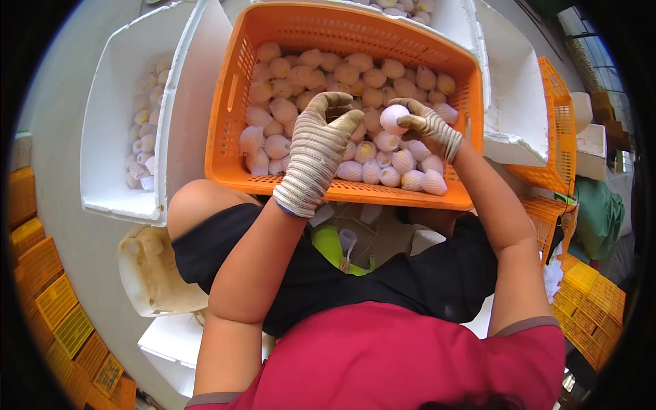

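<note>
My right hand (432,128), in a pale work glove, grips a round fruit in a white foam net (391,119) between thumb and fingers. It is above the right part of an orange plastic crate (225,154). My left hand (316,145), in a striped knit glove, hovers over the crate's near middle with its fingers bent but apart, and nothing shows in it. Below both hands, many net-wrapped fruits (283,109) fill the crate, some showing yellowish skin through the net. The exact kind of fruit cannot be made out.
A white foam box (184,89) with more wrapped fruits stands left of the crate; another foam box (512,89) is at the right. Orange crates (562,130) stand beyond it. Yellow crates (56,301) line the far left. A whitish plastic container (154,273) sits by my left knee.
</note>
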A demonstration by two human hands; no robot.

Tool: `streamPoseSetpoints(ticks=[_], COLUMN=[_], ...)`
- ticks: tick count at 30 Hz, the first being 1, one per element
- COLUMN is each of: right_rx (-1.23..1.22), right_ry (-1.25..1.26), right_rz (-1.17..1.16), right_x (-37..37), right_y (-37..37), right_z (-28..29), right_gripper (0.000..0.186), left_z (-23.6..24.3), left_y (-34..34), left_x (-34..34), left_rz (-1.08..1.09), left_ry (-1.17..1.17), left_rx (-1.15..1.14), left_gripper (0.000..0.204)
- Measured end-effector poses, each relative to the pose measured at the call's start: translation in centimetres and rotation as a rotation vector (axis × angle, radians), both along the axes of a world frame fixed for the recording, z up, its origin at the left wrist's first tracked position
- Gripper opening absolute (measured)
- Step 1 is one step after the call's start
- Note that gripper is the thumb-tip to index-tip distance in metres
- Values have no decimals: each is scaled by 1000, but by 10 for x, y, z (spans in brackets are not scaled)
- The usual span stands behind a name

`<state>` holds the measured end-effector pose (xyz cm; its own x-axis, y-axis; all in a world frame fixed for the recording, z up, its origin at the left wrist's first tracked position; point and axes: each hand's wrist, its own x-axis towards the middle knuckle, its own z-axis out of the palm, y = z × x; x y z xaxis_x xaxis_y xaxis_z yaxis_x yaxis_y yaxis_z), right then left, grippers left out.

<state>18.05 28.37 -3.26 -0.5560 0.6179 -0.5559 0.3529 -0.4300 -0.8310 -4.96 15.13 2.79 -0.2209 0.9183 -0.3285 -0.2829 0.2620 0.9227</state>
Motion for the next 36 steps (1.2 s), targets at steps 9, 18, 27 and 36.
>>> streamPoseSetpoints(ticks=[9, 18, 27, 36], right_rx=[635, 825, 549, 35], right_ry=[-160, -137, -4, -28], right_rz=[66, 56, -48, -63], right_x=[10, -8, -10, -10], right_y=[-88, -101, -97, -79], right_z=[72, 56, 49, 54], right_gripper=[48, 33, 31, 62], left_z=[-13, -28, -37, -22], left_y=[-10, -21, -21, -17], left_x=[56, 53, 53, 43], left_rz=[-370, -121, -118, -346], left_ry=[295, 609, 271, 103], left_rx=[155, 171, 17, 24], left_gripper=[41, 15, 14, 60])
